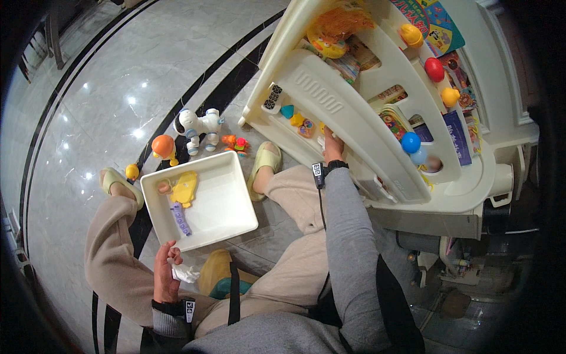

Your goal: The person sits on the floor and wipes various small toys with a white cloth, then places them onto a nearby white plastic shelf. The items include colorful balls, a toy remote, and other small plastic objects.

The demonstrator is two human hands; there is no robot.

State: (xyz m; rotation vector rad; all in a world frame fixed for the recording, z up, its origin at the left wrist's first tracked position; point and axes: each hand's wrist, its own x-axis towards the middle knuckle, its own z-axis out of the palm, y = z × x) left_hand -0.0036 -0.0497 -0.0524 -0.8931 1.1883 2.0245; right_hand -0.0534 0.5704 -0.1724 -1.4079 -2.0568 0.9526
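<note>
My left hand (166,276) rests over my thigh, its fingers curled around a crumpled white tissue (185,273). Just beyond it stands a white plastic bin (221,208) holding a flat yellow toy (185,188), a purple caterpillar-like toy (180,219) and a small orange-pink round piece (164,187). My right hand (333,146) reaches into the lowest trough of a cream plastic book rack (318,88). A bit of white tissue (321,141) shows at its palm, and a small yellow piece (322,127) is by the fingertips, partly hidden.
A remote control (272,97), a teal block (287,111) and a yellow star (297,119) lie along the trough. Upper tiers hold books (457,137) and balls, including a blue one (411,142). A white robot dog (199,126) and an orange-headed toy (163,147) stand behind the bin.
</note>
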